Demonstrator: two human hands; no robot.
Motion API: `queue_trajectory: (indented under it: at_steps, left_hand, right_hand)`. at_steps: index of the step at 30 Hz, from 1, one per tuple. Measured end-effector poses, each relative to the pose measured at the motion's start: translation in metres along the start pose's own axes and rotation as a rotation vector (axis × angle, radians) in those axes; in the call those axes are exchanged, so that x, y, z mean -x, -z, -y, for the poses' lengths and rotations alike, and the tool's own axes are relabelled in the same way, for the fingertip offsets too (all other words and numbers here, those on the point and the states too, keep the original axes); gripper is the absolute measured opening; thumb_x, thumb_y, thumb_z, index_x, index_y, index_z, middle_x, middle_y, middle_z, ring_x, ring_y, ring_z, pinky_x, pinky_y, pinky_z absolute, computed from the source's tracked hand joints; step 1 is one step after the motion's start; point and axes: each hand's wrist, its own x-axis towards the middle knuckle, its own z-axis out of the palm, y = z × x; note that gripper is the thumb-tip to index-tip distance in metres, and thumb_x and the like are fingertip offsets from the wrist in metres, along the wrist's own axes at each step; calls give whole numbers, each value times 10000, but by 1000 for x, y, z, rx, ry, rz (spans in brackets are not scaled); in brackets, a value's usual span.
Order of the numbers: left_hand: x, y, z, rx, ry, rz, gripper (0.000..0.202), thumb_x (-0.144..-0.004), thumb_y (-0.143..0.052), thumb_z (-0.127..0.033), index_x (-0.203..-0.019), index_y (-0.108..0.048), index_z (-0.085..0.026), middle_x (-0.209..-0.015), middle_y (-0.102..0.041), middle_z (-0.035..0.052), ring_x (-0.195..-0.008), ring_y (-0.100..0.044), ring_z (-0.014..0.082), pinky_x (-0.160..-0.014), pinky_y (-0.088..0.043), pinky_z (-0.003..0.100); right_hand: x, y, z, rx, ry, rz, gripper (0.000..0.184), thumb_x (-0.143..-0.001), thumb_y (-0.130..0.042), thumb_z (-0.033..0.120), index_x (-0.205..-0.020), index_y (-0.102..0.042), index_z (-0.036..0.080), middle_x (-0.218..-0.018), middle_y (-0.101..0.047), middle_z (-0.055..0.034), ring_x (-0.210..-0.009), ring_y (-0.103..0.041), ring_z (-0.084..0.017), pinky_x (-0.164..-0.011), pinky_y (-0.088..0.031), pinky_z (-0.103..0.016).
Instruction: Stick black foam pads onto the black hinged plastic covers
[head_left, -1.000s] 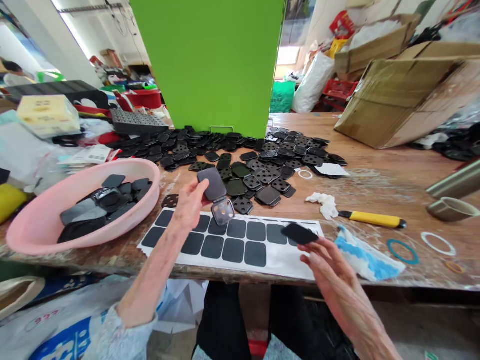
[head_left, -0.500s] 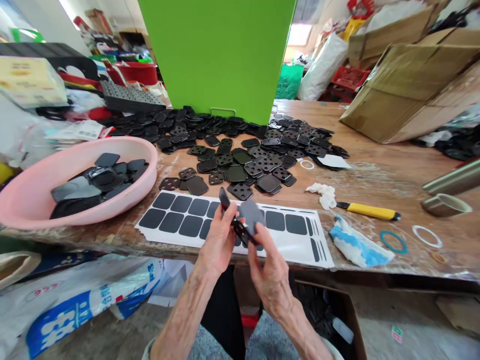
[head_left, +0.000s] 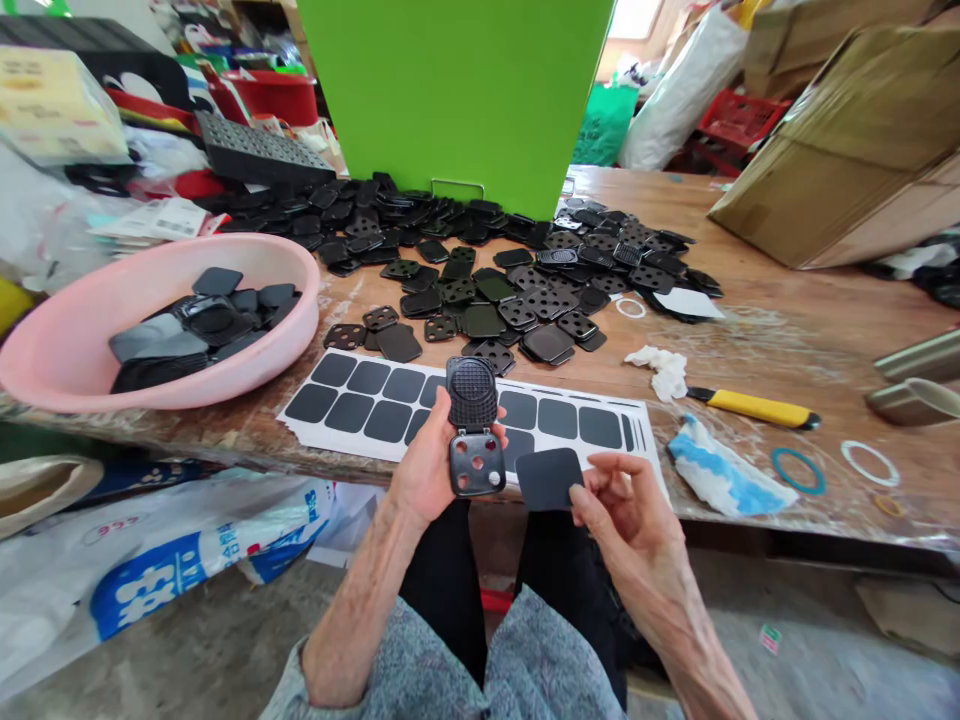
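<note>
My left hand [head_left: 429, 468] grips a black hinged plastic part [head_left: 474, 428], opened flat, with a mesh half on top and a holed half below. My right hand [head_left: 628, 508] pinches a dark square sticker pad [head_left: 550, 478] just to the right of that part. Both hands hover over the table's near edge, in front of a white sticker sheet [head_left: 450, 412] carrying rows of the same dark pads. A pile of black plastic parts [head_left: 480, 270] spreads across the wooden table [head_left: 780, 330] beyond the sheet.
A pink basin [head_left: 90, 355] holding finished parts sits at the left. A yellow utility knife [head_left: 754, 406], crumpled tissue [head_left: 660, 368], blue-white wrapper [head_left: 720, 470] and loose rings [head_left: 799, 470] lie to the right. A green panel [head_left: 457, 100] stands behind; cardboard boxes [head_left: 840, 150] at far right.
The hinged part has turned to face me, opened flat in my left hand. My right hand has drawn apart to the right, with the sticker pad held beside the part.
</note>
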Motion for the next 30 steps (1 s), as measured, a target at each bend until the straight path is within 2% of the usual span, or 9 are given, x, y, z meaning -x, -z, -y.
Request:
queue_trajectory:
  at_steps: [2,5,9,13,17,20,23,30]
  left_hand:
    - [0,-1,1,34,16,-10,683,-926,-297,-600,-896,-710,-57,-738,-688,121,-681,-676,196,-583,-530,265]
    - [1,-2,1,54,13,-1,631,-932,-332,-568,-892,-708,-62,-740,-694,117,-684,-678,198,-601,-536,273]
    - [2,-2,4,42,-5,53,636,-950,-293,-535,-909,-707,-54,-740,-703,134,-652,-665,182,-555,-513,246]
    - [0,-3,8,18,-1,27,633,-943,-291,-540,-890,-708,-66,-723,-705,124,-629,-662,190,-506,-496,246]
    - [-3,-4,14,33,-70,-18,505,-929,-387,-503,-918,-707,-113,-828,-730,96,-675,-674,187,-621,-542,281]
    - [-3,-5,16,36,-107,-42,506,-934,-372,-488,-894,-704,-108,-823,-728,95,-670,-672,192,-680,-556,320]
    - [-3,-7,17,43,-108,-42,521,-934,-361,-492,-878,-702,-102,-818,-726,92,-661,-669,191,-669,-558,319]
    - [-1,-11,18,77,-95,-19,501,-917,-396,-495,-822,-696,-105,-772,-713,86,-620,-647,164,-617,-549,280]
  right_hand:
    - [3,0,2,-44,-89,41,158,-862,-637,365,-918,-559,240,-750,-524,28,-638,-494,-112,-597,-413,-235]
    - [3,0,9,-147,-165,143,203,-873,-613,393,-799,-554,214,-764,-488,17,-682,-449,-121,-627,-380,-243]
    - [-1,-11,11,-238,-222,148,272,-856,-610,418,-712,-546,197,-976,-539,-33,-862,-478,-168,-740,-385,-280]
    - [-2,-31,5,-305,-292,93,271,-800,-649,443,-715,-561,201,-1000,-567,-32,-907,-481,-185,-800,-372,-300]
    - [-2,-45,2,-357,-344,62,270,-759,-678,446,-725,-573,199,-964,-557,-21,-876,-470,-172,-811,-365,-301]
    - [-2,-49,1,-374,-352,47,278,-750,-687,444,-725,-572,193,-915,-545,-13,-837,-452,-158,-781,-355,-288]
    - [-1,-51,-1,-384,-360,35,284,-751,-693,445,-733,-569,190,-855,-537,-2,-802,-442,-151,-749,-352,-280]
    - [0,-54,-8,-388,-356,16,270,-769,-688,443,-780,-600,188,-863,-544,-8,-823,-463,-158,-804,-381,-308]
